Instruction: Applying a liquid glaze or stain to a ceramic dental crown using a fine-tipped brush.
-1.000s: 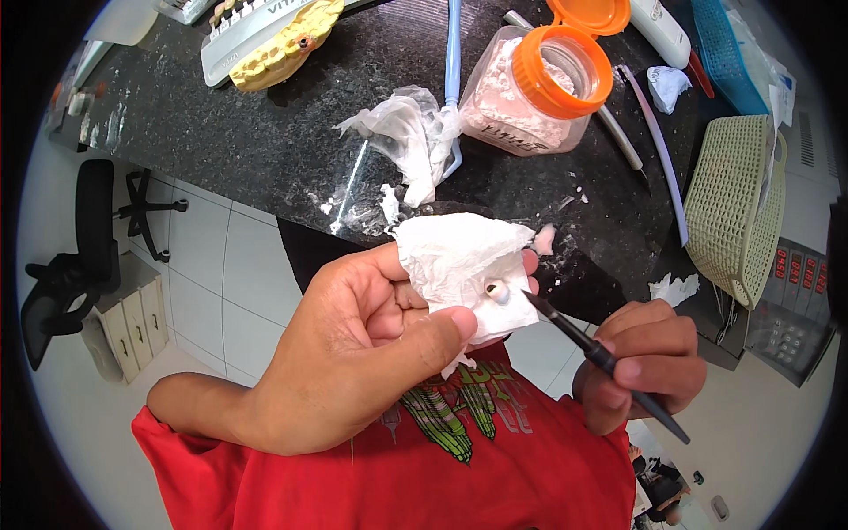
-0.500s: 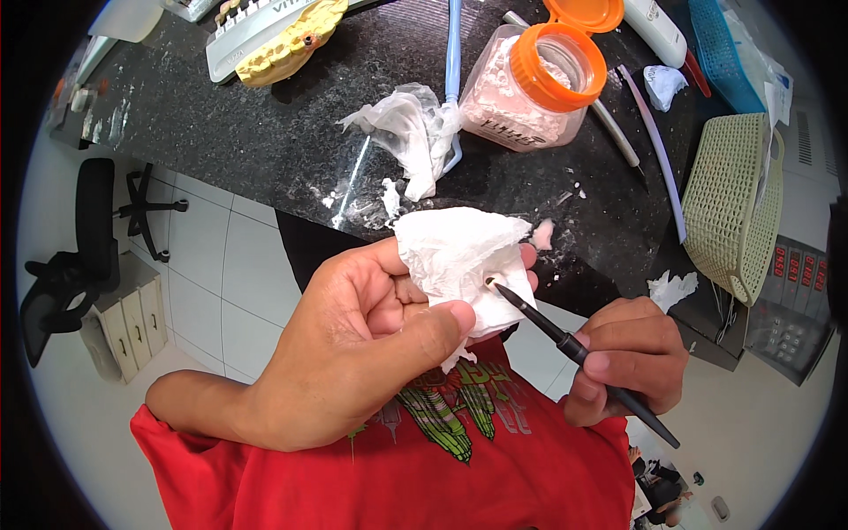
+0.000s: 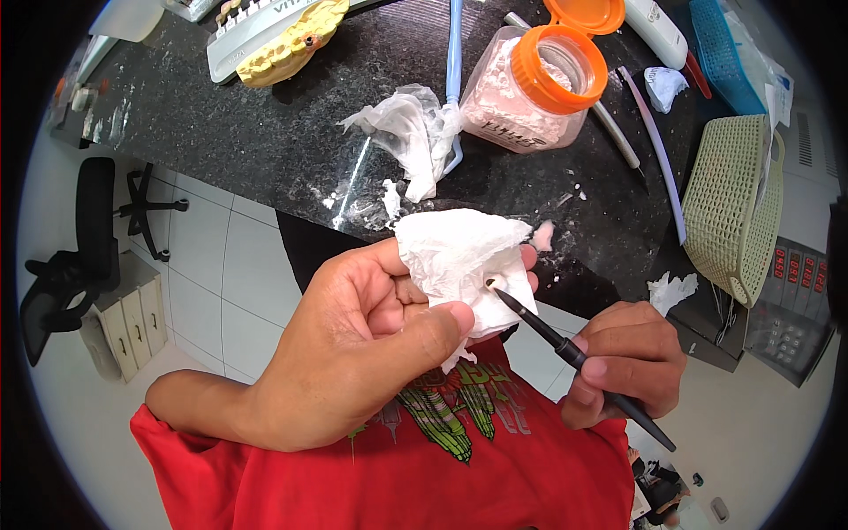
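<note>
My left hand [image 3: 353, 353] holds a crumpled white tissue [image 3: 459, 256] in front of my chest, pinched between thumb and fingers. A tiny pale object [image 3: 491, 283] sits in the tissue's fold, mostly hidden. My right hand [image 3: 623, 362] grips a thin black brush [image 3: 574, 355] like a pen. Its tip touches the small object in the tissue.
A black speckled countertop [image 3: 265, 132] carries an open jar of pinkish powder with an orange lid [image 3: 539, 88], a crumpled tissue [image 3: 406, 132], a yellow dental cast [image 3: 283, 44] and thin tools. A beige woven basket [image 3: 738, 203] stands at the right edge. A black chair [image 3: 79, 256] stands on the white tiled floor at left.
The brush tip moved left from just beside the small object onto it. My right hand shifted slightly left and down. The left hand stayed put.
</note>
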The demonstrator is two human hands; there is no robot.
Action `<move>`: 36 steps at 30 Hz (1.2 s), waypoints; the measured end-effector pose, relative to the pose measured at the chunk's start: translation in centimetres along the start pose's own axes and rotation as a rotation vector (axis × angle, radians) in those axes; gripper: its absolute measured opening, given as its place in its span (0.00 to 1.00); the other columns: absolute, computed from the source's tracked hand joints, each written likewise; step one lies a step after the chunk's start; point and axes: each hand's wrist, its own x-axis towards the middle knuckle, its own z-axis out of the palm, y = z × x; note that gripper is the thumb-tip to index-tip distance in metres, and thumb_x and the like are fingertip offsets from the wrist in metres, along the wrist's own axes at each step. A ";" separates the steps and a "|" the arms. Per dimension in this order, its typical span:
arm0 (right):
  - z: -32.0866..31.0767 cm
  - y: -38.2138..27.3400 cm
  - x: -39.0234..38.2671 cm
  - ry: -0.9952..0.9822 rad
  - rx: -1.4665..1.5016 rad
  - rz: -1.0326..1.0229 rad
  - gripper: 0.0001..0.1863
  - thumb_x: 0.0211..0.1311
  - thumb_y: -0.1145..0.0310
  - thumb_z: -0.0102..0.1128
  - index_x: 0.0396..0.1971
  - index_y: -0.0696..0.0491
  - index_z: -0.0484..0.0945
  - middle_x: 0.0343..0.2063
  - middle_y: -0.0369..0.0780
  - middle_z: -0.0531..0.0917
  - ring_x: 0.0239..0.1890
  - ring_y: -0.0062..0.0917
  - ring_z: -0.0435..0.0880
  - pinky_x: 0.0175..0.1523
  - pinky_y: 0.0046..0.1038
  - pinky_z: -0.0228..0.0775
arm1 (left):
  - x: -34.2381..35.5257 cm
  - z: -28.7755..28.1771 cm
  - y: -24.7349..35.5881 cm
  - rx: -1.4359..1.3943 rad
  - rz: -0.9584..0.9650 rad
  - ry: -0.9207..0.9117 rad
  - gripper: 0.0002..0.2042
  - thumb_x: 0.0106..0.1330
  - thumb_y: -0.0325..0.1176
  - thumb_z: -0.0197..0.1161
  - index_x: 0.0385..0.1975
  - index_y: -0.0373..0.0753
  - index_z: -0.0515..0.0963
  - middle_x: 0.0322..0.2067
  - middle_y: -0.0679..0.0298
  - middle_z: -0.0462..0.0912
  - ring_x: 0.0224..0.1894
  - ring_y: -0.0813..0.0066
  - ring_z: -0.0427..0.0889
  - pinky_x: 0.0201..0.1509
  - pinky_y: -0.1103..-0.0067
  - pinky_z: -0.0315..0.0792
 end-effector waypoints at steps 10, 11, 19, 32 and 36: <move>-0.1 -0.1 -0.2 -0.024 -0.022 -0.010 0.14 0.42 0.75 0.67 0.32 0.54 0.76 0.25 0.38 0.77 0.22 0.23 0.79 0.22 0.20 0.74 | 0.0 0.4 -0.1 -0.053 0.022 0.088 0.18 0.62 0.21 0.53 0.52 0.25 0.64 0.45 0.56 0.77 0.43 0.83 0.77 0.46 0.87 0.71; -0.1 -0.1 -0.1 -0.024 -0.021 -0.010 0.14 0.42 0.75 0.67 0.32 0.54 0.76 0.25 0.38 0.77 0.22 0.23 0.79 0.22 0.20 0.74 | 0.0 0.4 -0.1 -0.062 0.021 0.088 0.18 0.62 0.21 0.53 0.52 0.25 0.64 0.46 0.55 0.77 0.43 0.82 0.77 0.46 0.87 0.71; 1.4 0.1 -0.7 0.312 0.035 -0.116 0.09 0.57 0.65 0.59 0.34 0.54 0.74 0.24 0.41 0.77 0.21 0.24 0.77 0.21 0.19 0.72 | 0.1 -0.2 -0.2 0.007 0.012 -0.006 0.27 0.62 0.25 0.53 0.60 0.25 0.54 0.59 0.43 0.62 0.61 0.57 0.66 0.65 0.67 0.59; 1.7 -1.0 1.8 0.060 -0.510 0.054 0.13 0.54 0.66 0.62 0.39 0.55 0.79 0.26 0.39 0.79 0.23 0.24 0.75 0.24 0.22 0.68 | 0.2 1.0 -1.2 -0.211 0.118 -0.080 0.29 0.61 0.27 0.53 0.61 0.27 0.51 0.61 0.44 0.58 0.63 0.60 0.63 0.65 0.68 0.59; 2.3 -1.5 1.8 0.017 -0.532 0.049 0.17 0.47 0.67 0.68 0.39 0.54 0.80 0.23 0.35 0.76 0.21 0.21 0.72 0.22 0.20 0.64 | 0.1 0.7 -1.3 -0.221 0.131 -0.098 0.29 0.61 0.28 0.53 0.61 0.28 0.51 0.62 0.45 0.56 0.63 0.60 0.62 0.66 0.68 0.58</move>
